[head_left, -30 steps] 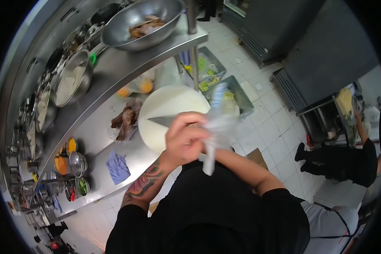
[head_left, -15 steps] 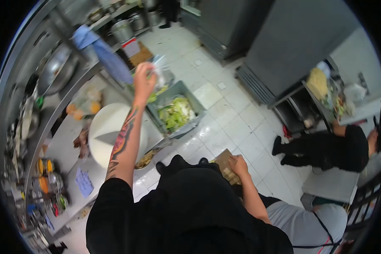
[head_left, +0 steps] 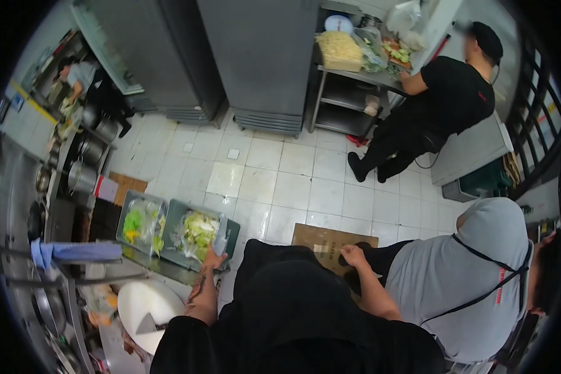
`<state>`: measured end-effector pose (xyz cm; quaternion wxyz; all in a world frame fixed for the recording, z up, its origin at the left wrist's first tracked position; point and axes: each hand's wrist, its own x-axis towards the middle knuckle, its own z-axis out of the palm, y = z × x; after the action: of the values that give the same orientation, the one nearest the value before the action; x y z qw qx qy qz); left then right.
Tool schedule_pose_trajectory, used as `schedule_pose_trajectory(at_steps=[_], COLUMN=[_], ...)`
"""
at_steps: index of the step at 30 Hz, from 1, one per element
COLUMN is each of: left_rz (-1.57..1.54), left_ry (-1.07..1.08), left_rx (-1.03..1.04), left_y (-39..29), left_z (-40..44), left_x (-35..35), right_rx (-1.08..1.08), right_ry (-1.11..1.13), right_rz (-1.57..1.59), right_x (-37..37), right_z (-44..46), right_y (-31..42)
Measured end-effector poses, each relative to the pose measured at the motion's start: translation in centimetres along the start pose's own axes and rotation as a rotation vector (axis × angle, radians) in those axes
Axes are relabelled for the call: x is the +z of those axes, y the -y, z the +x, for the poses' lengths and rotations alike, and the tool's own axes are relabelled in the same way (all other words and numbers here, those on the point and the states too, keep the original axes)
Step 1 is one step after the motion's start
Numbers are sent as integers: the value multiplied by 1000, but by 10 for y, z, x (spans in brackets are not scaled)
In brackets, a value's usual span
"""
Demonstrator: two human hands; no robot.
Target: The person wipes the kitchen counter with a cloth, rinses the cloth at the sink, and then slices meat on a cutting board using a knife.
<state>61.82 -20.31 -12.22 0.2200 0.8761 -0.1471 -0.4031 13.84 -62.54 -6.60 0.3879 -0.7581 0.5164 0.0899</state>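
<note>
My left hand (head_left: 213, 258), on a tattooed forearm, is at the near right corner of a grey-green bin (head_left: 232, 240). Its fingers look apart, and no held object shows between them. Inside that bin is pale green lettuce (head_left: 199, 232) with clear plastic around it. My right hand (head_left: 353, 256) hangs over a brown cardboard sheet (head_left: 308, 235), fingers curled in, nothing visible in them. On the round white board (head_left: 144, 299) at lower left lies a knife (head_left: 147, 324).
Another bin (head_left: 126, 202) holds greens and clear plastic. A person in grey (head_left: 461, 287) stands close on the right. One in black (head_left: 445, 100) is at a steel table (head_left: 380, 78); another (head_left: 84, 84) works at upper left. Tall grey cabinets (head_left: 262, 56) stand ahead.
The view has swung right. My left hand has come down from above the bins to the lettuce bin's corner, without the plastic it held. My right hand has parted from it and stays low.
</note>
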Motion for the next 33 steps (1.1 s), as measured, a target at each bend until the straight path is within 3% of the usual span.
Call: schedule_pose_trajectory(at_steps=[3, 5, 6, 7, 8, 10, 11, 12, 13, 14, 16, 17, 18, 21, 22, 23, 24, 25, 26, 28, 33], left_rz=[34, -31, -104, 22, -52, -148, 46, 24, 212, 218, -66, -53, -63, -53, 7, 30, 102, -86, 24, -114, -74], left_ry=[16, 34, 40, 73, 59, 38, 13, 32, 168, 173, 126, 131, 117, 35, -107, -8, -138, -179, -169, -302, -423], left_rx=[-30, -2, 17, -21, -25, -55, -30, -83, 58, 68, -28, -31, 47, 274, 416, 482, 394, 521, 427, 687, 1104], left_y=[-30, -23, -18, -17, 0, -2, 2, 6, 17, 35, 62, 51, 24, -44, -46, -84, -142, -173, -236, -320, -594], left_z=[6, 28, 41, 53, 68, 76, 85, 88, 103, 121, 148, 151, 149, 178, 210, 222, 218, 238, 238, 266, 211], left_x=[1, 0, -4, -12, -9, -18, -21, -23, -27, -16, -5, -15, -24, -59, -58, -86, -106, -119, -148, -173, -239], right_rx=[34, -178, -53, 70, 75, 511, 520, 605, 688, 694, -64, -104, -143, -61, -69, -123, -182, -191, -246, -316, -542], right_ry=[97, 215, 327, 436, 421, 364, 357, 364, 370, 364, 472, 357, 242, -134, -198, -257, -313, -302, -328, -352, -434], right_rz=[-102, -372, -353, -332, -326, -86, -74, -67, -62, -53, -667, -718, -767, -139, 47, 62, 76, 71, 142, 212, 427], right_x=[29, 49, 44, 35, 23, 7, 5, -2, -9, -11, 2, -3, -14, -53, -71, -76, -81, -91, -107, -137, -265], right_z=[-4, 1, -5, -10, -14, -23, -13, 1, 15, 42, 98, 107, 124, 160, 161, 179, 195, 206, 213, 247, 369], right_y=[-41, -88, -87, -78, -64, -36, -28, -24, -21, -32, -63, -41, -11, 103, 154, 177, 197, 223, 252, 277, 319])
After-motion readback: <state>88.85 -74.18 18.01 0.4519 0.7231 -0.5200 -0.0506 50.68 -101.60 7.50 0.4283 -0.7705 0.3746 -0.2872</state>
